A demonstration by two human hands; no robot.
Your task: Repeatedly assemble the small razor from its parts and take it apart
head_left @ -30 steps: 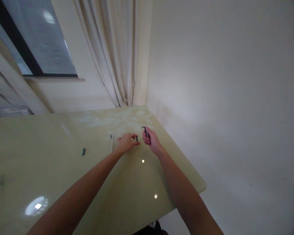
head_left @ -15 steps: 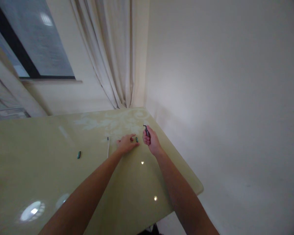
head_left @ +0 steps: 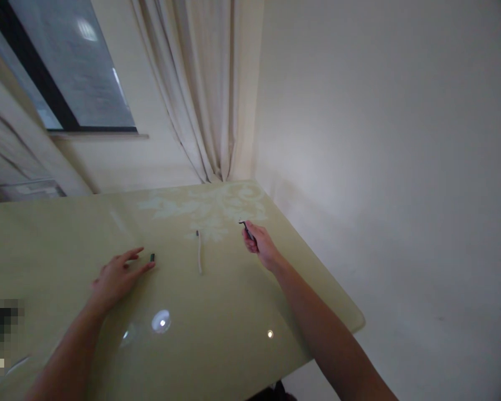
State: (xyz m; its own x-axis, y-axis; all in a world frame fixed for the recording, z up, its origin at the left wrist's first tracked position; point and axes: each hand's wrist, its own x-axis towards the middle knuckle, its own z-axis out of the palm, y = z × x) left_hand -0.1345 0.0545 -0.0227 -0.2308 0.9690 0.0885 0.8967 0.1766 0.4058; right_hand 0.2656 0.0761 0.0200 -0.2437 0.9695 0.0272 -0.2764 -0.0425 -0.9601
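Note:
My left hand is over the left part of the table, its fingers spread. Its thumb tip is at a small dark green piece; I cannot tell whether they touch. My right hand, near the right edge, is closed around a small dark tool whose thin bent tip points left. Between the hands a thin white stick or cable with a dark end lies on the table. My right fingers cover part of the tool.
The glossy pale green table reflects several lights. A plain wall runs along its right side. Curtains and a window are behind it. At the lower left edge is a blurred dark patch.
My left hand has moved left, from beside one small green piece near my right hand to the other. The first piece no longer shows on the table. The view has shifted slightly.

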